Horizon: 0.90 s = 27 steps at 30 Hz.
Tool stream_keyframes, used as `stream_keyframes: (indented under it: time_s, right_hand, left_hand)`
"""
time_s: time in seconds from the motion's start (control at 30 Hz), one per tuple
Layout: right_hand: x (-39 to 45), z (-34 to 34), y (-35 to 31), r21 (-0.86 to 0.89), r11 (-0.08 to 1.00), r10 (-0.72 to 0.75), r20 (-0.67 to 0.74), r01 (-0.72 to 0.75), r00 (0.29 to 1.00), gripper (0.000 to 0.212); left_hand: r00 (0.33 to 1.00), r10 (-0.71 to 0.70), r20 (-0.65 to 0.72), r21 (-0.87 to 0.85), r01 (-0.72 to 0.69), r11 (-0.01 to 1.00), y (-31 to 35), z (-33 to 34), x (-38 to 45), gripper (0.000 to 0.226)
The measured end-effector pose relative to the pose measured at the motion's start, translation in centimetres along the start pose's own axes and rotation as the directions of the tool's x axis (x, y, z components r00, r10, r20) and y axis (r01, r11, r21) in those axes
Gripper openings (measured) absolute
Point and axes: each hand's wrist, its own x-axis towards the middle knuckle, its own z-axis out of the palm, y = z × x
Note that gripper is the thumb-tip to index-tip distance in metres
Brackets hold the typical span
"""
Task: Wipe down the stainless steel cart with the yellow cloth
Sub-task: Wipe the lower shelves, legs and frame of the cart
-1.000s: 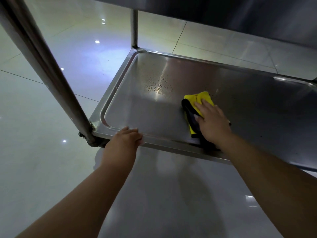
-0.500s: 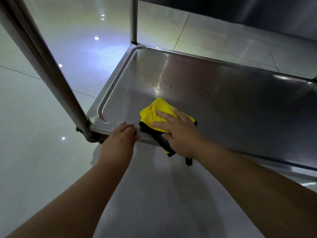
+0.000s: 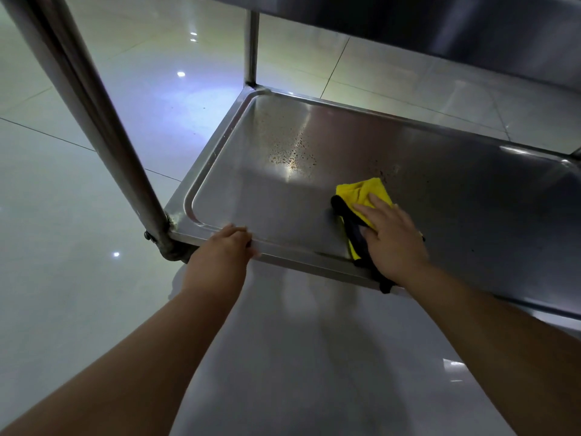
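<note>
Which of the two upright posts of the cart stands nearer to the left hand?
The thick near post at the shelf's front left corner; the left hand grips the shelf rim just beside it. The thin post stands at the far corner.

Brushed steel, plush cloth, glossy tile

The cart shelf [image 3: 440,196] is stainless steel with a dull satin sheen, smooth but speckled with small brown spots [image 3: 290,152] near its far left corner. Its raised rim and the round posts [image 3: 94,121] look like the same polished metal, catching streaks of light. The yellow cloth [image 3: 364,191] is soft, matt and fuzzy, with a dark matt edging. The floor tiles [image 3: 63,199] are smooth and highly glossy, mirroring ceiling lights.
</note>
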Motion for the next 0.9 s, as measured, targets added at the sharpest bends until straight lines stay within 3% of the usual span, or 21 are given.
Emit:
stream_keyframes:
  time_s: [0.17, 0.37, 0.5, 0.73, 0.9]
  right_hand:
    - [-0.3, 1.3, -3.8, -0.085, 0.991, 0.104, 0.039, -0.1, 0.994, 0.048]
    - [-0.5, 2.0, -8.1, -0.044, 0.981, -0.178, 0.168, 0.188, 0.97, 0.048]
    - [-0.6, 1.6, -7.0, 0.014, 0.967, -0.253, 0.183, 0.255, 0.95, 0.049]
    - [-0.2, 1.0, -6.0, -0.027, 0.996, -0.077, 0.141, 0.082, 0.987, 0.049]
    - [0.6, 2.1, -9.1, -0.061, 0.996, -0.059, 0.159, 0.069, 0.986, 0.05]
  left_hand:
    - [1.0, 0.003, -0.016, 0.024, -0.003, 1.0, -0.7, 0.2, 0.5, 0.024]
    - [0.999, 0.02, -0.03, 0.044, -0.018, 0.999, -1.2, -0.3, 0.5, 0.025]
    - [0.999, 0.005, -0.038, 0.009, -0.005, 1.0, -1.4, -0.5, 0.5, 0.025]
    - [0.994, -0.066, -0.083, -0.025, 0.064, 0.998, -2.0, -1.0, 0.3, 0.021]
    - [0.995, -0.074, -0.066, -0.007, 0.074, 0.997, -1.7, -2.1, 0.3, 0.026]
